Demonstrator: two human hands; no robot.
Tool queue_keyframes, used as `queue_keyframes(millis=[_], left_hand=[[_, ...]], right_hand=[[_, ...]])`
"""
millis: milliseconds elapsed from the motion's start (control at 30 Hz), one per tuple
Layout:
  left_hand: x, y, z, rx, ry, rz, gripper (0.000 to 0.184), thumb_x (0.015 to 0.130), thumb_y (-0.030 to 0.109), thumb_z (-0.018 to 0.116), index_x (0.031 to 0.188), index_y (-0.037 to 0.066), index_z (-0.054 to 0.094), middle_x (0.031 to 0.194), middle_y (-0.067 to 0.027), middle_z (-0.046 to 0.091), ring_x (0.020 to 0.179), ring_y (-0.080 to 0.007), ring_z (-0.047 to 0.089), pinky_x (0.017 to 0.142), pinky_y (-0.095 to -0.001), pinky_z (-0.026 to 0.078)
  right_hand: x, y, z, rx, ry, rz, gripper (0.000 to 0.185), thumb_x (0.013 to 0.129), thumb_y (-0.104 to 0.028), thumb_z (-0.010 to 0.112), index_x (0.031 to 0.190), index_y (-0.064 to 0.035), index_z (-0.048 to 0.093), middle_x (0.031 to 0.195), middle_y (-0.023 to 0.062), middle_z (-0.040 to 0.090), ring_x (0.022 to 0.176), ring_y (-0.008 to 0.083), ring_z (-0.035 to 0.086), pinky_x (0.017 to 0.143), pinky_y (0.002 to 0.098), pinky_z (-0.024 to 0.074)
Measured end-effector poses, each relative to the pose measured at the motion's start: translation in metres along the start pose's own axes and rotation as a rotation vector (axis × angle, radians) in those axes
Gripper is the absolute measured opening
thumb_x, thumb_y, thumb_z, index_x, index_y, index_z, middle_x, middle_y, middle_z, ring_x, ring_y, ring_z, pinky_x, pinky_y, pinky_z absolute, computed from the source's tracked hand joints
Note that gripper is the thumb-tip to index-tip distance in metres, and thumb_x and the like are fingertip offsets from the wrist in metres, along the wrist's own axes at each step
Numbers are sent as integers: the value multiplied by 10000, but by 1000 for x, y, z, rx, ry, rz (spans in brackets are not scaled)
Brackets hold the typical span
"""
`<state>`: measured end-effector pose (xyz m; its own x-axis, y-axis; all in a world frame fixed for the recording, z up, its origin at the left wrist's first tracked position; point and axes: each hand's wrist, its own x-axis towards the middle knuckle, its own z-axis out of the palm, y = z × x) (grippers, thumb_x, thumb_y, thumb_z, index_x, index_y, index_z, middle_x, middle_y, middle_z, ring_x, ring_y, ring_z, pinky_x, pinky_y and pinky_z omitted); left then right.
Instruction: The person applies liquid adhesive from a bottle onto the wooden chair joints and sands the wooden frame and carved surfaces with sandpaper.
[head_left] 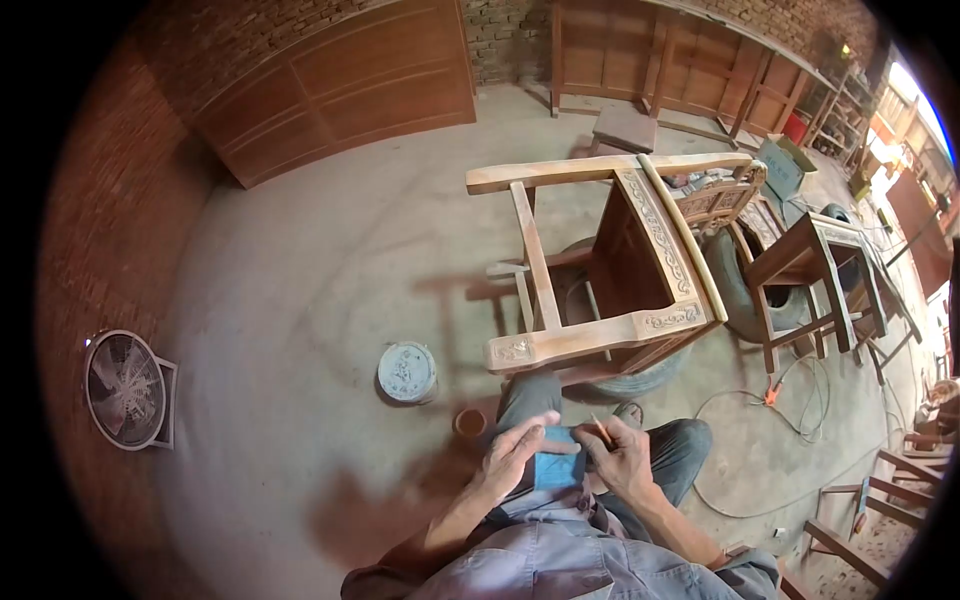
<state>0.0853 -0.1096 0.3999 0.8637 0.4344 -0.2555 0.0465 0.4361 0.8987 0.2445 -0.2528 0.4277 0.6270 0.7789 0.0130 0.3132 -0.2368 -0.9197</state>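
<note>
Above my lap, a small blue sheet (560, 470) lies between my two hands; it looks like sandpaper or cloth, I cannot tell which. My left hand (512, 455) grips its left side, with a finger stretched across the top. At its right edge, my right hand (622, 455) is closed around a thin, light-brown stick (600, 428), perhaps a pencil, whose tip points up. Just beyond my knees, a carved wooden chair (570, 340) lies tipped over on a tire (640, 378).
To the left stand a lidded white bucket (407, 372), a small brown cup (469, 423) and a floor fan (126, 390). On the right are a wooden stool (815, 270), another tire (735, 290) and a looped cable (810, 415). Wooden panels (350, 85) lean against the brick wall.
</note>
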Motion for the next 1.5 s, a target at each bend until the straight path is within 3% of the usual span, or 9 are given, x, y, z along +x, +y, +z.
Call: queue_keyframes(millis=[167, 267, 433, 567, 667, 767, 833, 1067, 1500], left_hand=[[-2, -4, -1, -276, -50, -37, 528, 1170, 387, 445, 1391, -59, 620, 1327, -219, 725, 1213, -221, 684, 1112, -377, 503], [-4, -2, -5, 62, 18, 58, 508, 1168, 373, 460, 1380, -57, 626, 1306, -193, 739, 1237, -243, 680, 1122, -396, 506], [-14, 32, -2, 893, -129, 465, 909, 865, 359, 889, 1549, -47, 449, 1536, -268, 537, 1523, -386, 415, 1203, -506, 420], [10, 31, -2, 1408, 90, 800, 744, 832, 80, 790, 1507, -51, 504, 1404, -275, 632, 1412, -420, 532, 1154, -517, 454], [39, 44, -36, 1323, 152, 794, 579, 874, 41, 739, 1429, -39, 597, 1398, -205, 671, 1303, -427, 626, 1128, -495, 485], [71, 71, -81, 1047, 203, 564, 443, 987, 15, 662, 1428, 27, 629, 1325, -176, 722, 1273, -377, 661, 1106, -445, 508], [97, 88, -102, 878, 100, 493, 398, 1031, 25, 637, 1428, 51, 641, 1308, -148, 738, 1269, -339, 659, 1111, -417, 505], [151, 108, -107, 1084, -242, 543, 369, 991, 46, 693, 1351, 111, 731, 1320, -44, 742, 1284, -258, 559, 1110, -405, 441], [194, 113, -112, 1275, -512, 578, 594, 809, -76, 664, 1355, 140, 754, 1164, -60, 739, 1124, -254, 549, 968, -388, 487]], right_hand=[[-17, 0, 5, 133, -100, 103, 229, 1034, -206, 720, 939, 2, 713, 659, 32, 571, 617, 72, 492, 550, 305, 422], [-15, -7, 5, 32, -294, 218, 329, 1036, -294, 722, 999, 34, 718, 659, 42, 540, 625, 93, 457, 551, 325, 417], [11, -9, 14, 324, -353, 414, 371, 1058, -356, 677, 938, -6, 716, 671, 27, 591, 656, 88, 522, 597, 330, 447], [50, -14, 2, 158, -475, 263, 355, 1056, -334, 670, 911, -11, 704, 677, 49, 591, 669, 115, 552, 622, 354, 478], [94, -2, -22, -282, -68, -295, 183, 908, -203, 706, 984, -37, 713, 767, 223, 694, 681, 370, 707, 603, 453, 532], [175, 26, -82, -584, 286, -397, 160, 907, -154, 683, 1055, -95, 686, 741, 158, 661, 640, 364, 679, 564, 476, 505], [224, 76, -122, -780, 328, -536, 169, 923, -134, 675, 1087, -94, 682, 990, 161, 684, 856, 391, 695, 720, 523, 534], [238, 86, -131, -777, 446, -473, 221, 915, -115, 659, 1132, -92, 694, 1178, 79, 664, 1176, 319, 595, 1048, 478, 405], [240, 96, -135, -770, 434, -411, 224, 888, -143, 679, 1104, -82, 669, 1180, 85, 682, 1149, 310, 619, 1024, 455, 435]])
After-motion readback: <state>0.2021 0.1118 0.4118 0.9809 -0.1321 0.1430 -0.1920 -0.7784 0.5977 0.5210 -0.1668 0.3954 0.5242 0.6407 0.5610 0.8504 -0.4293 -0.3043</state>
